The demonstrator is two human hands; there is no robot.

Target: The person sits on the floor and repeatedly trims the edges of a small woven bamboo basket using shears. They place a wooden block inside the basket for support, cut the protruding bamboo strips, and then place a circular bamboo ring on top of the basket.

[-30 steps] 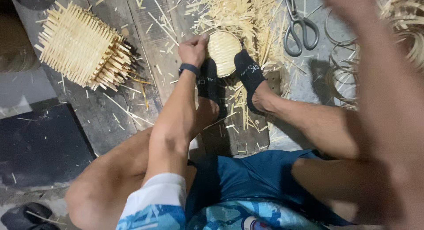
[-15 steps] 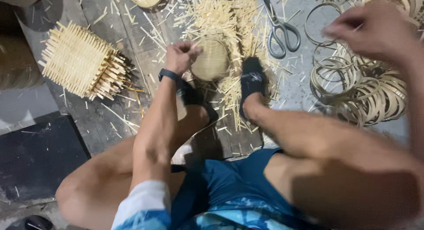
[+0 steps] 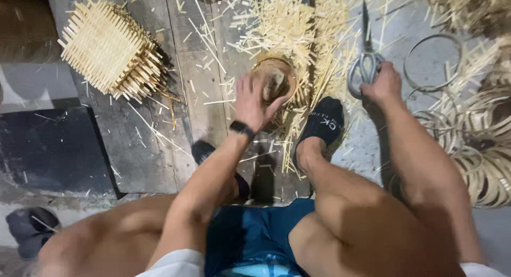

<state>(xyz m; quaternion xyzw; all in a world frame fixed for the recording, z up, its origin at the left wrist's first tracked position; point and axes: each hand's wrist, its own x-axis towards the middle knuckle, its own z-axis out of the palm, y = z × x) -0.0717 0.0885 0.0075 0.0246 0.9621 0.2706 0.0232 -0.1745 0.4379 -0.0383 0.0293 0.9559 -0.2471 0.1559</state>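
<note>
We stretch our left arm forward over the knee, and our left hand (image 3: 254,102) lies palm-down with fingers spread on the near side of a small round woven basket (image 3: 277,80); the fingers curl loosely over its rim, touching it rather than clamping it, so the grip is wide. The basket sits on the dark wooden planks (image 3: 175,122) with its open mouth showing past our fingertips, just beyond the toe of our black sock (image 3: 322,122). To the right of the basket, our right arm reaches out straight, and our right hand (image 3: 382,85) closes around the handles of the grey scissors (image 3: 365,59), whose blades point away from us. A heap of pale splints (image 3: 298,27) lies scattered behind and around the basket. Well to the left of the basket stands a square woven piece with bristling strip ends (image 3: 109,48). Far right of the basket lie coils of thin hoops (image 3: 479,149).
</note>
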